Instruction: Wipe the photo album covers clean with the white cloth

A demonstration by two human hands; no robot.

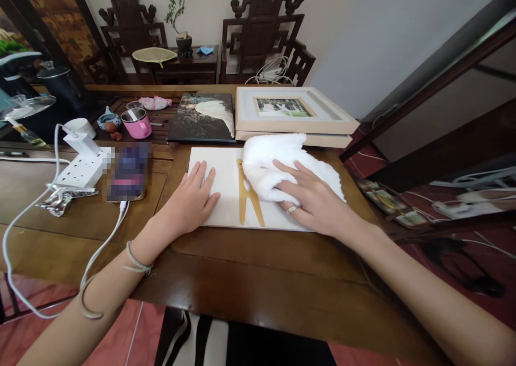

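A white panel (220, 172) with a gold stand-like figure (248, 202) lies flat on the wooden table (250, 269). My left hand (191, 199) rests flat on the panel's left part, fingers stretched out. My right hand (310, 196), a ring on one finger, presses down on a fluffy white cloth (268, 159) that covers the panel's right part, fingers curled over it.
Behind the panel lie a dark painted board (203, 119) and stacked light picture frames (292, 113). At the left are a white power strip (83, 167) with cables, a phone (129, 172), a pink mug (137, 123) and tea ware. Carved chairs stand at the back.
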